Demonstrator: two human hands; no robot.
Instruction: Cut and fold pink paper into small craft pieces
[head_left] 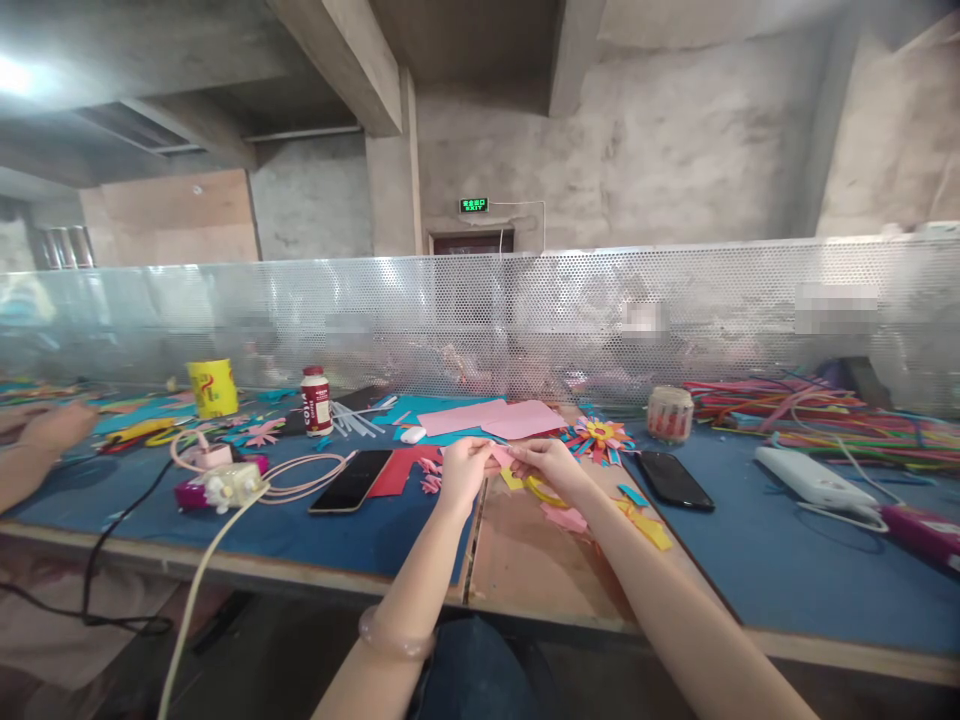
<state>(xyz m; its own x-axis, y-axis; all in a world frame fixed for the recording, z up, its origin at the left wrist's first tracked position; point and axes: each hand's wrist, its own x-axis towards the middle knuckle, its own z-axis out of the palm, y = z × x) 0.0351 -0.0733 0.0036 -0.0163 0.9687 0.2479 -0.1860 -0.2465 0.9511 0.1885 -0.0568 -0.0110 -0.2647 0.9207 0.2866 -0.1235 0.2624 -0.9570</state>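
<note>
My left hand [465,472] and my right hand [553,466] are close together above the table, fingers pinched on a small piece of pink paper [501,457] between them. Just below lies a scrap of yellow paper [512,480]. The yellow handle of what looks like scissors [543,490] shows partly under my right hand. Small folded pink paper pieces [430,476] lie left of my left hand, beside a red paper sheet [397,472]. Behind both hands are large pink paper sheets [517,418]. A multicoloured paper flower [598,434] rests beyond my right hand.
Phones [352,482] lie on both sides, with a power strip [221,487] and loose cables at left. A bottle [316,402], a yellow can [213,388] and a glass jar [670,414] stand farther back. Another person's hand [64,428] is at far left. A perforated metal screen [405,320] crosses behind.
</note>
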